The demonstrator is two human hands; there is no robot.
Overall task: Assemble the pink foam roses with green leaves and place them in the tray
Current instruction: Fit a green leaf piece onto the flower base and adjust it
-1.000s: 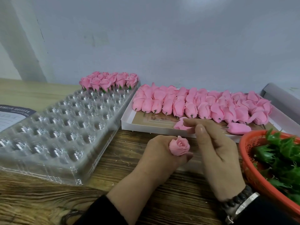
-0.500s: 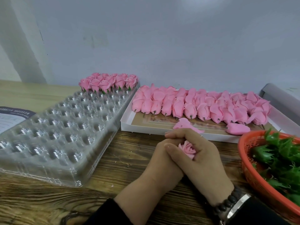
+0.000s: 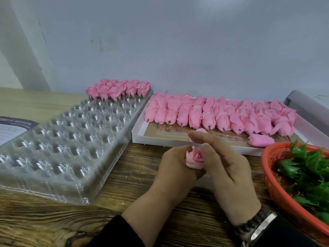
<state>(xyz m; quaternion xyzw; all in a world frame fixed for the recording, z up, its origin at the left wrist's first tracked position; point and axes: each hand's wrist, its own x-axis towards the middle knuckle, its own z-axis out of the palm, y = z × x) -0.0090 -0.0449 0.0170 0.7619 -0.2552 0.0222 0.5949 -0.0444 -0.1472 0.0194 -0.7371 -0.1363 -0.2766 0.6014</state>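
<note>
Hands point(image 3: 204, 168) cupping rose point(image 3: 195, 157), tray point(image 3: 58, 139) beside

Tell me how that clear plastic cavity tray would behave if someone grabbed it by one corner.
The clear tray looks like thin formed plastic, so it would probably be light and flex or twist rather than stay flat. Only its far end holds finished roses, so that end would likely sag and the upright blooms might tip out. Its glossy surface also suggests that it could slide easily on the wooden table.
</note>
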